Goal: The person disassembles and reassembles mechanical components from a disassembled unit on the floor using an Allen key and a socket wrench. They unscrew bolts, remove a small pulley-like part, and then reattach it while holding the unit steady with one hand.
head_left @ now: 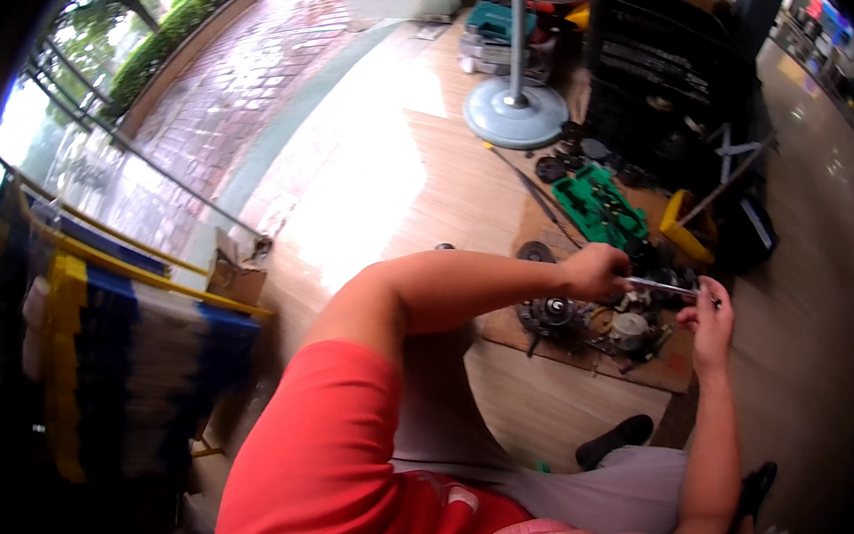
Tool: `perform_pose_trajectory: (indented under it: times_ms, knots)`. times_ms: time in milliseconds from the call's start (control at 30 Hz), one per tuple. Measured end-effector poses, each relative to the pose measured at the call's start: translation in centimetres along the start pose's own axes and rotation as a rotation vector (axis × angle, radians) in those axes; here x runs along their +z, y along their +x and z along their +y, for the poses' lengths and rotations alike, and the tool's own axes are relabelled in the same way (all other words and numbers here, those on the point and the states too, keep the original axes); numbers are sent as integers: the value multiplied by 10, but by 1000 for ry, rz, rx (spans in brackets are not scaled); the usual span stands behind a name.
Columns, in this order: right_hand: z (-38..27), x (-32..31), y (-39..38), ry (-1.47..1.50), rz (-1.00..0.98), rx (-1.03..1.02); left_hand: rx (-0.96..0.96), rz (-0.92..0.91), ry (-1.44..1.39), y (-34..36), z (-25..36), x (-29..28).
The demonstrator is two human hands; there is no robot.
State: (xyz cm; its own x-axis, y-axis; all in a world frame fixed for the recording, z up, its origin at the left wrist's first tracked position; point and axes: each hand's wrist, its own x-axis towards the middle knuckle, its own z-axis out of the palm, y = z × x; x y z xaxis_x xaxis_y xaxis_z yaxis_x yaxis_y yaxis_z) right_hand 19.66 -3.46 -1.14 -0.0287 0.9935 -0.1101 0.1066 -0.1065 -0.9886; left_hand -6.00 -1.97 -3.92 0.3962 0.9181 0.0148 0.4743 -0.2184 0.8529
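Between my two hands runs a slim, shiny metal wrench (661, 287); its exact head shape is too small to make out. My left hand (598, 272) is closed around its left end, while the fingers of my right hand (709, 317) pinch the other end. Just below and beyond the hands, a greasy engine part (628, 329) with a round metal cover lies on a sheet of cardboard (656, 372). To its left sits a dark round gear-like part (552, 312). My left forearm and hand partly hide these parts.
A green tool case (598, 205) lies open beyond my hands, with a yellow tool or box (685, 227) to its right. Farther off stand a round fan base (515, 112) and a black cabinet (667, 67). A striped folding chair (143, 360) is at the left.
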Motion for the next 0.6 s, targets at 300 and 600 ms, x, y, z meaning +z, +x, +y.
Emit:
perform_pose_trajectory:
  times_ms: [300, 600]
  knots:
    - [0, -4, 2, 15, 27, -35, 35, -36, -48, 8, -3, 5]
    - [-13, -4, -1, 52, -60, -63, -34, -104, -101, 10, -9, 11]
